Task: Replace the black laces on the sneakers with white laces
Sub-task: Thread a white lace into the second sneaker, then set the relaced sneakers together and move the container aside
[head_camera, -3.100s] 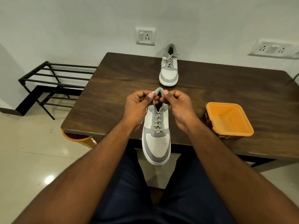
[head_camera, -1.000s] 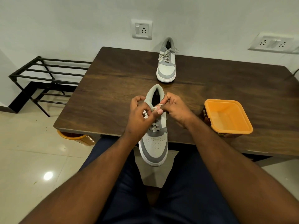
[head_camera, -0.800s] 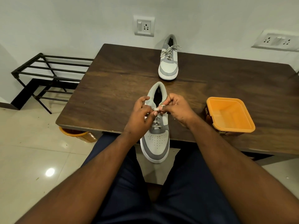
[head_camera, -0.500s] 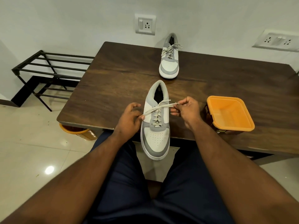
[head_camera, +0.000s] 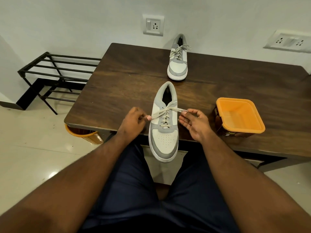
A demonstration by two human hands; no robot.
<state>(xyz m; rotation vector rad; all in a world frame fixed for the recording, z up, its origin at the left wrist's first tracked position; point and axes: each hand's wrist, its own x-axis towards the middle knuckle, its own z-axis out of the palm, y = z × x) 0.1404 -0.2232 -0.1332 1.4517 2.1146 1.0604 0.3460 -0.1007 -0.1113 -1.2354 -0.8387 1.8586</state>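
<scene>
A grey and white sneaker (head_camera: 165,140) lies at the near edge of the dark wooden table (head_camera: 127,88), its toe hanging over the edge toward me. Pale white laces (head_camera: 165,113) run up its eyelets. My left hand (head_camera: 134,120) pinches one lace loop to the left of the shoe. On the shoe's right, my right hand (head_camera: 195,121) pinches the other loop, its remaining fingers spread. A second grey and white sneaker (head_camera: 178,64) with tied pale laces stands farther back on the table.
An orange-rimmed brown tub (head_camera: 239,116) stands on the table to the right of my right hand. A black metal rack (head_camera: 55,74) stands on the floor at the left. An orange bin (head_camera: 84,135) sits under the table's left corner. Wall sockets (head_camera: 153,25) are behind.
My hands were together over the shoe's tongue working the laces. They have since drawn apart sideways, pulling the two loops out left and right.
</scene>
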